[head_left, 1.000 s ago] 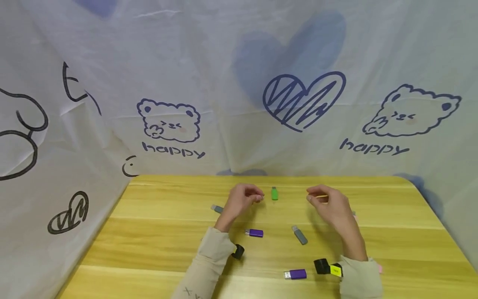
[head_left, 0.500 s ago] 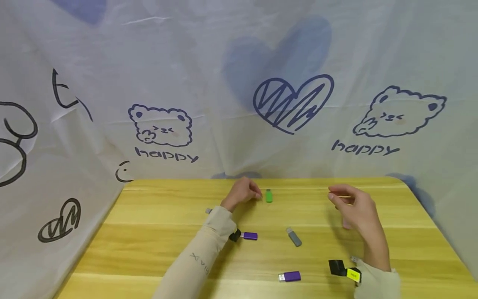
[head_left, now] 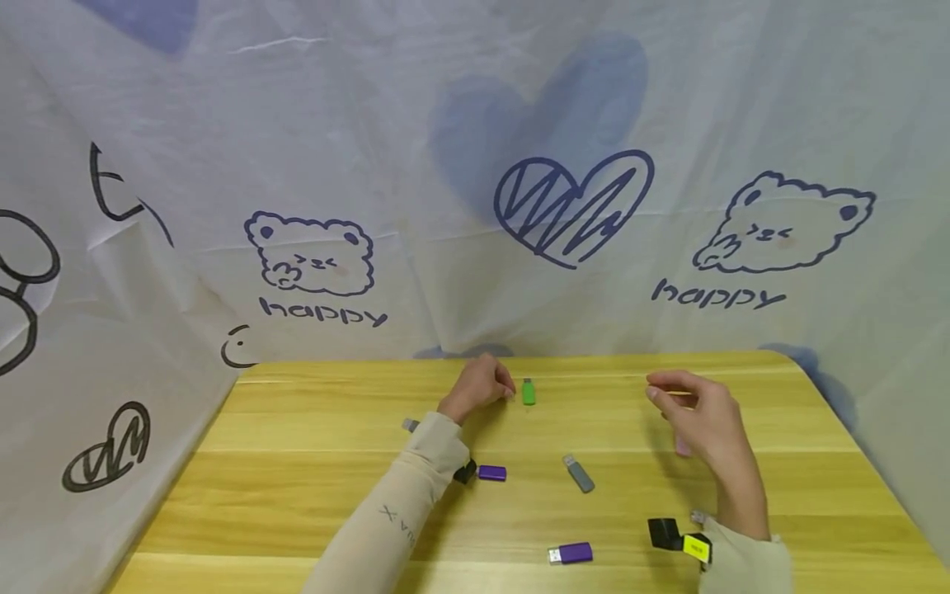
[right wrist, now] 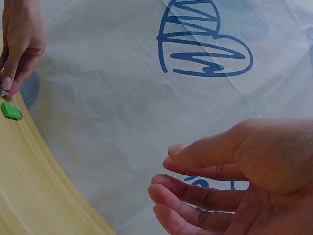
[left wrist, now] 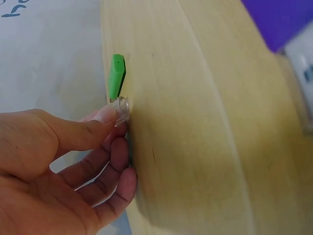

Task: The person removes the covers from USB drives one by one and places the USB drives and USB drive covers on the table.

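At the table's far edge, my left hand (head_left: 478, 388) pinches a small clear plastic piece (left wrist: 122, 110) between thumb and forefinger. Just beyond it, in the left wrist view, lies a green USB flash drive (left wrist: 116, 76). The head view places this green drive a little right of the left fingertips. My right hand (head_left: 701, 412) hovers over the right side of the table, its fingers loosely bent and holding nothing, as the right wrist view also shows. A pink USB drive (head_left: 682, 446) lies beneath it, partly hidden.
On the wooden table (head_left: 297, 495) lie a grey USB drive (head_left: 578, 474), a purple drive (head_left: 571, 553) near the front and another purple drive (head_left: 492, 473) beside the left sleeve. A partly covered drive (head_left: 411, 425) sits behind that forearm. A printed cloth (head_left: 416, 165) hangs behind.
My right hand has moved right, away from the green drive. The left hand has come slightly nearer to the green drive. The head view has shifted a little.
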`<control>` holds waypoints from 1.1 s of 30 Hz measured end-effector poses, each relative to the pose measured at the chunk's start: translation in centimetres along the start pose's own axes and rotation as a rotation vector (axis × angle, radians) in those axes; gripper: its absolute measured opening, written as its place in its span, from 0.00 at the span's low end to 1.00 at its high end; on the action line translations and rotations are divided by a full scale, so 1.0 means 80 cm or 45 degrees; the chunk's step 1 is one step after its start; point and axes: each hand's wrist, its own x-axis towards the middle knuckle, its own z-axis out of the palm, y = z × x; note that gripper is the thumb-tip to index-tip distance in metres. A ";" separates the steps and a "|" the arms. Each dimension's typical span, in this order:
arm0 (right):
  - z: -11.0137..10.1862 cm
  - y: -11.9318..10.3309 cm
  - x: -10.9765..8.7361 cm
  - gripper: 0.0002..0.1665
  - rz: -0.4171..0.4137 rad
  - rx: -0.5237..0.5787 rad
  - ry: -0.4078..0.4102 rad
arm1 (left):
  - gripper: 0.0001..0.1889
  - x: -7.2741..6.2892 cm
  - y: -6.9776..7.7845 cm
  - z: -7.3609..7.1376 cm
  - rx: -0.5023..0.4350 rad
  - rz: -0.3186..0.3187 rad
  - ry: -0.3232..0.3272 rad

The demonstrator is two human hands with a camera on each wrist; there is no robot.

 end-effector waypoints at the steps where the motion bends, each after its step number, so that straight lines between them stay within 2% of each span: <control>1: 0.001 0.000 0.000 0.21 0.002 -0.007 0.001 | 0.03 -0.001 0.000 0.000 0.011 -0.006 0.009; 7: 0.006 -0.001 -0.001 0.21 0.001 -0.032 -0.005 | 0.02 -0.005 -0.003 0.002 0.016 -0.025 0.049; 16: 0.010 -0.009 -0.005 0.21 0.019 0.014 -0.031 | 0.06 -0.022 -0.010 -0.012 -0.076 0.070 0.104; 20: 0.014 -0.011 -0.004 0.20 0.028 0.016 -0.052 | 0.08 -0.040 -0.007 -0.019 -0.158 0.120 0.159; 23: 0.018 -0.014 -0.002 0.18 -0.025 -0.033 -0.057 | 0.09 -0.057 -0.001 -0.024 -0.231 0.133 0.202; 26: 0.024 -0.016 0.001 0.17 -0.080 -0.056 -0.072 | 0.10 -0.075 0.002 -0.026 -0.249 0.152 0.228; 33: 0.040 -0.016 0.002 0.19 -0.082 -0.160 -0.243 | 0.11 -0.106 -0.002 -0.021 -0.303 0.144 0.245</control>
